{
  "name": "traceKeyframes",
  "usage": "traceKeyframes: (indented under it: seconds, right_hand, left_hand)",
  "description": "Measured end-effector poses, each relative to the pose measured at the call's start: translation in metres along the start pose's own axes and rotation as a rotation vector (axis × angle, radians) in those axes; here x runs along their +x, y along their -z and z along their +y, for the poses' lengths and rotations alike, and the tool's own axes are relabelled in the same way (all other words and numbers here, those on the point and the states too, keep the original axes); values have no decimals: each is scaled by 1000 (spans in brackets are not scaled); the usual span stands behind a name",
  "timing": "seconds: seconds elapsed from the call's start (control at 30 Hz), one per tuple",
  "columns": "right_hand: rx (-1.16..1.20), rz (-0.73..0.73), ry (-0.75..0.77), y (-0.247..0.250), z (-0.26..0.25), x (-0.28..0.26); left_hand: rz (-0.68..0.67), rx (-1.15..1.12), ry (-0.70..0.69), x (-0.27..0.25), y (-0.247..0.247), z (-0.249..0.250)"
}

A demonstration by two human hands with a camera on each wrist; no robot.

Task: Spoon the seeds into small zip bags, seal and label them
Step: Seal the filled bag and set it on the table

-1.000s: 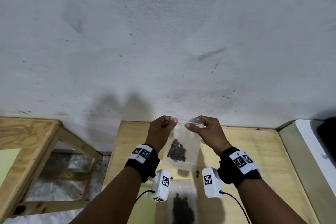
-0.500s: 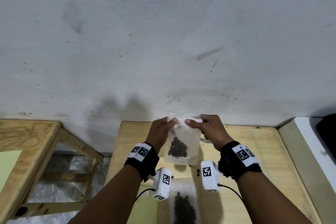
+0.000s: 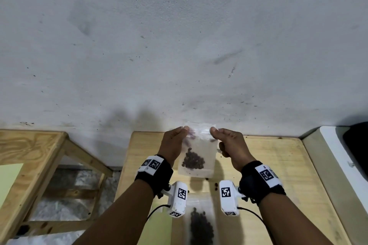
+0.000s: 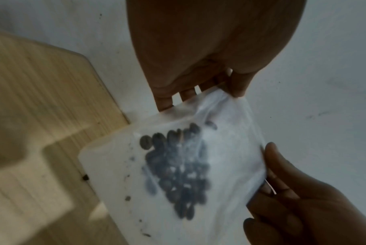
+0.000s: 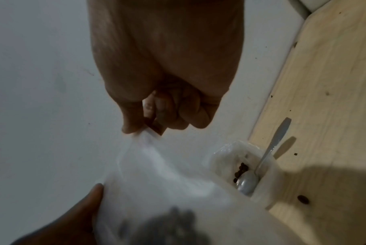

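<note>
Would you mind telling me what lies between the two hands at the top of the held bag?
In the head view, only the zip bag top edge spans between the left hand and right hand; nothing else.

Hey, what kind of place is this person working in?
Probably a plain home or workshop corner, not a lab: a bare wooden table pushed against a scuffed white wall, and a second rough wooden table beside it. Both hands hold a zip bag of seeds.

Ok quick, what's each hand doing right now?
Left hand: pinches the seed bag's top left corner.
Right hand: pinches its top right corner.
</note>
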State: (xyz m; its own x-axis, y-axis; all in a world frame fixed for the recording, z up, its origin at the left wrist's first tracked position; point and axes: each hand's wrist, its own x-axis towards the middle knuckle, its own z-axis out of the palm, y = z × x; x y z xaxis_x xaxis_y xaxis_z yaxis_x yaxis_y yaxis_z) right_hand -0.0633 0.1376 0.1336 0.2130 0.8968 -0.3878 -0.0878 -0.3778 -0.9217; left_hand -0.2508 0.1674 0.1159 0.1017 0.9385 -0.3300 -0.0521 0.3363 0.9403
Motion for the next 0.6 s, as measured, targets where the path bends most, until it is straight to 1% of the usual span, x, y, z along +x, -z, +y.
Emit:
traceKeyframes:
  seconds: [0.07, 0.13, 0.2, 0.23, 0.3, 0.33, 0.37, 0.43, 0.53, 0.6]
  right_hand:
    - [-9, 15, 53, 0, 3, -7]
    - [-112, -62, 100, 0, 12, -13]
    - [-277, -131, 83, 0, 24, -19]
    - [-305, -114, 58, -1, 32, -21]
    - [-271, -39, 7, -1, 44, -23]
    - [-247, -27, -10, -1, 47, -25]
    - [-244, -31, -19, -3, 51, -28]
    - [-311, -60, -20, -4, 58, -34]
    - [-462, -83, -57, -2, 82, -47]
    - [-590, -101, -110, 0, 101, -58]
  left_hand:
    - [47, -44, 44, 1, 2, -4]
    - [117, -54, 104, 2, 4, -9]
    - [167, -38, 144, 1, 6, -15]
    - [161, -28, 140, -3, 7, -17]
    - [99, 15, 87, -10, 10, -28]
    - [67, 88, 45, -14, 12, -33]
    - [28, 188, 1, -18, 14, -38]
    - [-42, 342, -5, -27, 18, -50]
    - [-101, 373, 175, -43, 23, -72]
    - [-146, 377, 286, -55, 27, -89]
